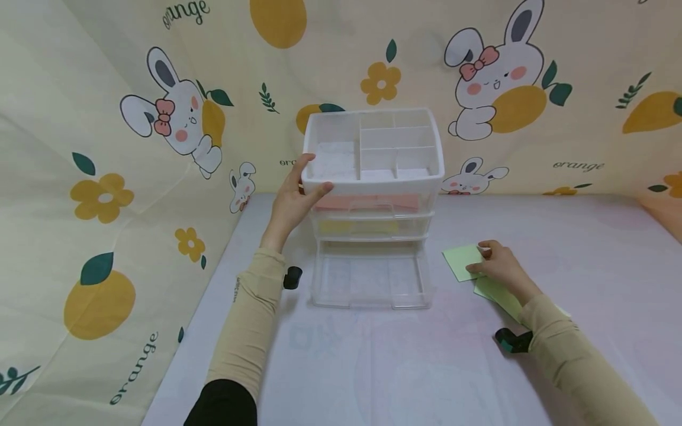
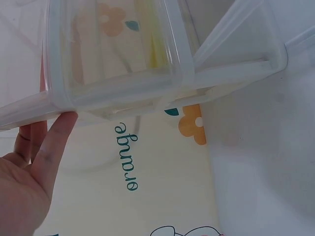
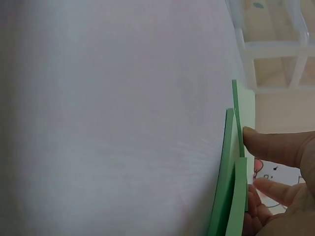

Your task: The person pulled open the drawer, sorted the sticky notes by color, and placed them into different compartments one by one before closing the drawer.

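Note:
A clear plastic drawer organizer (image 1: 373,207) with a white compartmented top stands on the table. My left hand (image 1: 290,204) holds its upper left corner, thumb on the front and a fingertip at the top rim; the left wrist view shows this hand (image 2: 32,172) at the box's edge. The bottom drawer (image 1: 370,275) is pulled out toward me. Right of it, my right hand (image 1: 501,266) pinches a light-green sticky-note pad (image 1: 460,262). Another green pad (image 1: 498,296) lies under that hand. Several green pads (image 3: 229,172) overlap beside the thumb (image 3: 275,147) in the right wrist view.
Pink sheets (image 1: 367,202) show through the top drawer and something yellow (image 1: 359,227) through the middle one. A white cloth covers the table (image 1: 399,367). Behind and to the left hangs a cream curtain (image 1: 341,65) with rabbits and oranges.

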A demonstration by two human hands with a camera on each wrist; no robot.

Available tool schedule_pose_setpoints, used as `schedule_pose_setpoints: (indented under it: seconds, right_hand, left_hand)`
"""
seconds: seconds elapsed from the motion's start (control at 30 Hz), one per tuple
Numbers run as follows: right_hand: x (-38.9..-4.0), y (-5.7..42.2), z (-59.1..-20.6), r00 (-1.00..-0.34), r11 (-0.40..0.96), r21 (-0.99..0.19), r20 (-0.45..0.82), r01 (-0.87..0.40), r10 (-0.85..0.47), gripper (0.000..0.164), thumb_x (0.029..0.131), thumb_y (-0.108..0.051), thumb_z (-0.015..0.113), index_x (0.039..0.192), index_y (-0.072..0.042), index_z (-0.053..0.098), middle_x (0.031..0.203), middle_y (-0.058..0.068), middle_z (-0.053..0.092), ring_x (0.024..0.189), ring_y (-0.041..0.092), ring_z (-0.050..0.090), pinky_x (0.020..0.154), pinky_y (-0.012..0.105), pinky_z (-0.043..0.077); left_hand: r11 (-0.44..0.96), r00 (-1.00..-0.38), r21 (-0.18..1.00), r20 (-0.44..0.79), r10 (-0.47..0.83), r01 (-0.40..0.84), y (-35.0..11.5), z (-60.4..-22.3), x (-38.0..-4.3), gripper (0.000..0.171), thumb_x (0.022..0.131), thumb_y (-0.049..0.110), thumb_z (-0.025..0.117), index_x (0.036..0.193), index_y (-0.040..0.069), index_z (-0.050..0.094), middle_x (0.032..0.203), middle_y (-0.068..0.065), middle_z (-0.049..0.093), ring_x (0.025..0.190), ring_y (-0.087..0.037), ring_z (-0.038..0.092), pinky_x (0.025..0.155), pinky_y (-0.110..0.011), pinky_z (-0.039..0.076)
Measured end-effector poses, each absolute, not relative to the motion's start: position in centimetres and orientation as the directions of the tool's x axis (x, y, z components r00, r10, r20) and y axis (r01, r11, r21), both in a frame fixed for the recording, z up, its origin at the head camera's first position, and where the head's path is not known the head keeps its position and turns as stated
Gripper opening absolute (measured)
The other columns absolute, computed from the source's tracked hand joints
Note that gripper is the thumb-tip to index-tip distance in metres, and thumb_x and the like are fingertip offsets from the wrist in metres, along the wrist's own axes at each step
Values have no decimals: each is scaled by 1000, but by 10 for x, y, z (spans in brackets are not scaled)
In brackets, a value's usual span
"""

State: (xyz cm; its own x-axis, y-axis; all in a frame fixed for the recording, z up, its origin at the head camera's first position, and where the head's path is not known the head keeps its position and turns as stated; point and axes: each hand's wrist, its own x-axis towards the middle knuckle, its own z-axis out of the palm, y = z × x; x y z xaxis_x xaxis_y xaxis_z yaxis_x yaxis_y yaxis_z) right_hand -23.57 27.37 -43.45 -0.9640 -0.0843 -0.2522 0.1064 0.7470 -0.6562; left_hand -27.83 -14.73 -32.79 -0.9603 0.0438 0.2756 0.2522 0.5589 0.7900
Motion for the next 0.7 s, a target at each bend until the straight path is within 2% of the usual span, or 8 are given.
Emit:
schedule_pose_setpoints:
  seconds: [0.2, 0.4, 0.57, 0.7]
  right_hand:
    - [-235, 274, -431, -953, 751, -645, -294, 144, -69, 78, 87, -26, 62, 140, 13, 19, 136, 41, 27, 121, 52, 33, 98, 57, 34]
    - [-232, 276, -431, -977, 759, -645, -206, 89, -60, 66, 90, -23, 58, 137, 13, 28, 129, 37, 35, 112, 47, 39, 88, 52, 40]
    - [-227, 280, -427, -996, 765, -643, -86, 32, -30, 50, 92, -28, 58, 126, 6, 45, 120, 29, 49, 107, 41, 48, 76, 38, 43]
    - [-224, 282, -419, -999, 767, -642, -31, -2, -29, 42, 93, -33, 56, 118, 1, 54, 113, 24, 58, 101, 32, 53, 70, 27, 40]
  left_hand:
    - [565, -960, 786, 276, 44, 251, -147, -328, -279, 74, 68, 76, 58, 132, 56, 27, 125, -2, 47, 93, -22, 50, 70, -34, 44]
    - [558, -961, 790, 271, 51, 252, -146, -328, -279, 74, 68, 75, 58, 132, 55, 27, 127, -2, 46, 96, -23, 50, 73, -35, 46]
    - [556, -962, 792, 269, 50, 251, -147, -328, -279, 74, 68, 75, 58, 132, 55, 27, 128, -2, 45, 97, -23, 50, 73, -35, 46]
    - [562, -961, 788, 273, 46, 251, -147, -328, -279, 74, 68, 75, 58, 133, 54, 27, 127, -3, 45, 96, -23, 50, 72, -35, 46]
